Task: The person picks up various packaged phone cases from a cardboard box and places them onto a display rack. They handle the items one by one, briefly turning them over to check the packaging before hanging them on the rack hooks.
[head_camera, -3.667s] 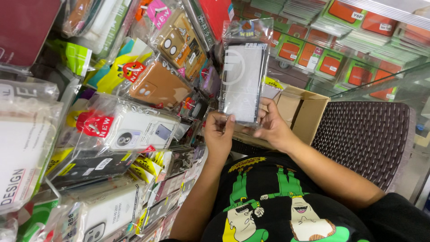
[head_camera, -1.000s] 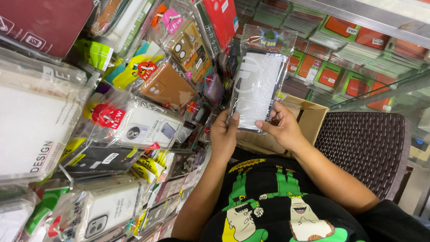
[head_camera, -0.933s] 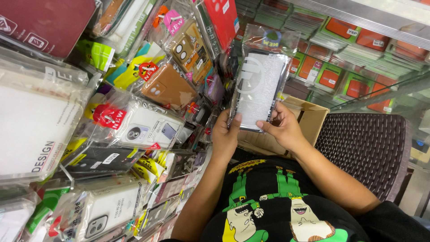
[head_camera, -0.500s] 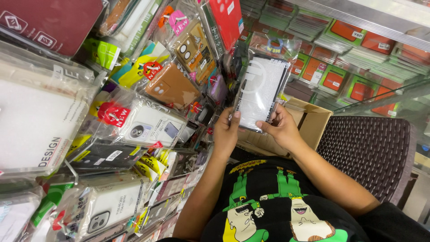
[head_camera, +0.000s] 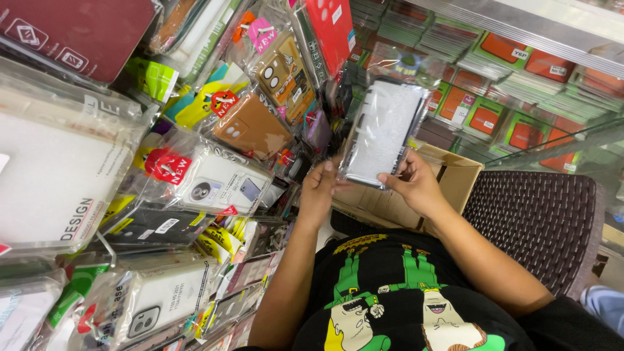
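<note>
Above the cardboard box (head_camera: 455, 182), both the left hand (head_camera: 318, 192) and right hand (head_camera: 413, 182) pinch the bagged phone case (head_camera: 383, 130) by its lower edge; the slick wrapper could slip and drop.

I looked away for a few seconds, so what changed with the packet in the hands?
The clear packet has turned: first its glossy, see-through side showed, now a pale, sparkly face shows, tilted rightwards. Both hands have kept hold of its lower end, left hand and right hand. The cardboard box, the brown chair and the hanging phone cases stayed put.
</note>
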